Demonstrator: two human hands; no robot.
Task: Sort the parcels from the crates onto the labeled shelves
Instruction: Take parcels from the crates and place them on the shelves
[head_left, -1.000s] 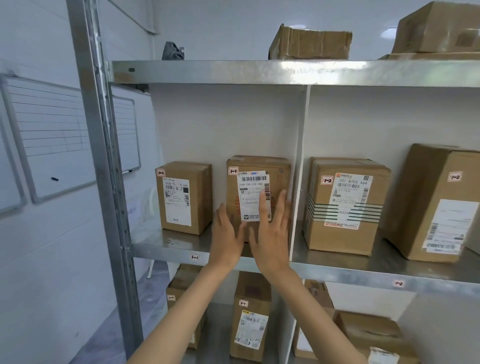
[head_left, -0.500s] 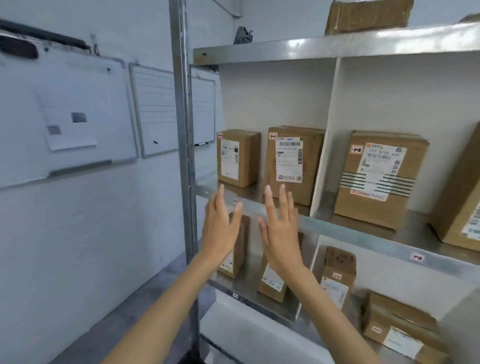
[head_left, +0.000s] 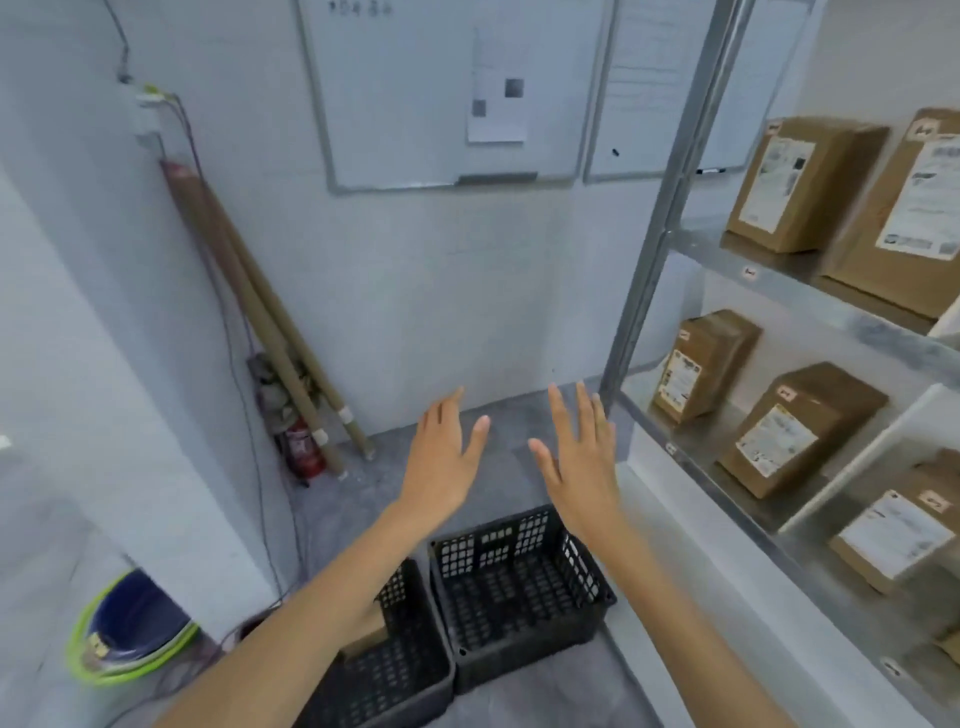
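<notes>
Presently, stock as it stands.

- Left hand (head_left: 441, 457): fingers straight and spread, holding nothing.
- Right hand (head_left: 582, 457): likewise spread, with nothing in it. Your two hands hover side by side, apart, backs toward you.
- Right crate (head_left: 493, 540), on the floor just below your right hand: mesh bottom bare, no parcel showing.
- Left crate (head_left: 410, 665), under your left forearm: one brown parcel (head_left: 366, 636) peeks out beside the arm. Your arm hides much of this crate, so the count is uncertain.
- Shelving (head_left: 779, 283), off to the right of your right hand: shelved parcels (head_left: 795, 431), at least five cardboard boxes over three levels.

Judgement: most of the sort looks done. One crate is cleared, and at least one parcel remains for you to lift from the left crate and match to its shelf tag. The tags are too small to read from here.
</notes>
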